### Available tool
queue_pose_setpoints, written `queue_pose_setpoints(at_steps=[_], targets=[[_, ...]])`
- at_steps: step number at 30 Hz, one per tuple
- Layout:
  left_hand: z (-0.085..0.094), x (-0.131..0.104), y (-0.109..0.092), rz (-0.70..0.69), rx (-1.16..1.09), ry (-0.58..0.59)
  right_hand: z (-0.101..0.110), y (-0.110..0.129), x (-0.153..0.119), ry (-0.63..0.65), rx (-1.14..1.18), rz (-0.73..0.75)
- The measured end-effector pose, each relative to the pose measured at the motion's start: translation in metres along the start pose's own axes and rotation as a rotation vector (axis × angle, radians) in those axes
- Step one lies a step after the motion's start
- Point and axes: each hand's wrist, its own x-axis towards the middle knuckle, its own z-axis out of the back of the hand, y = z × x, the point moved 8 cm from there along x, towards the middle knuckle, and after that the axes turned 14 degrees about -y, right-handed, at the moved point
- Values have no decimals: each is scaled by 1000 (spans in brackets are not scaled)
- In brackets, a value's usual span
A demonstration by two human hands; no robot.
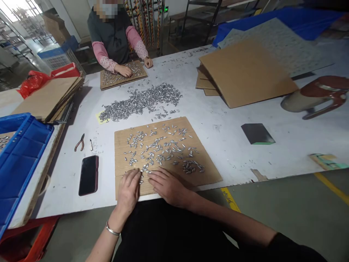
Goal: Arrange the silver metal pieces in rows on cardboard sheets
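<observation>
A brown cardboard sheet lies on the white table before me, with many small silver metal pieces scattered over it. Near its lower left edge rests my left hand, fingers together and pointing forward beside a few pieces. My right hand lies low over the sheet just to the right, its fingertips at some pieces and pointing left. Whether either hand pinches a piece is hidden. Behind the sheet spreads a long heap of the same silver pieces.
A phone, pliers and a small white tool lie left. A blue crate stands far left. Across the table, a person's hand rests on another cardboard. Stacked cardboard, a jug and a dark block are right.
</observation>
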Motion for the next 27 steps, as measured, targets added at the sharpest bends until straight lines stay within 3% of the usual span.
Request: queue_pose_setpoints(at_steps=[4, 10, 13, 16, 19, 27], targets=[[-23, 1, -30, -111, -65, 96, 32, -21, -34, -61, -35, -33], [-20, 8, -37, -131, -171, 66, 79, -63, -70, -179, -193, -233], [-30, 14, -47, -183, -163, 102, 84, -71, -78, -209, -269, -313], [-36, 18, -57, -229, -199, 114, 78, -61, -78, -161, -185, -233], [-35, 24, -48, -194, -184, 78, 82, -62, -79, -187, -179, -232], [-30, 45, 2, -100, -13, 3, 102, -105, -84, -281, -331, -341]])
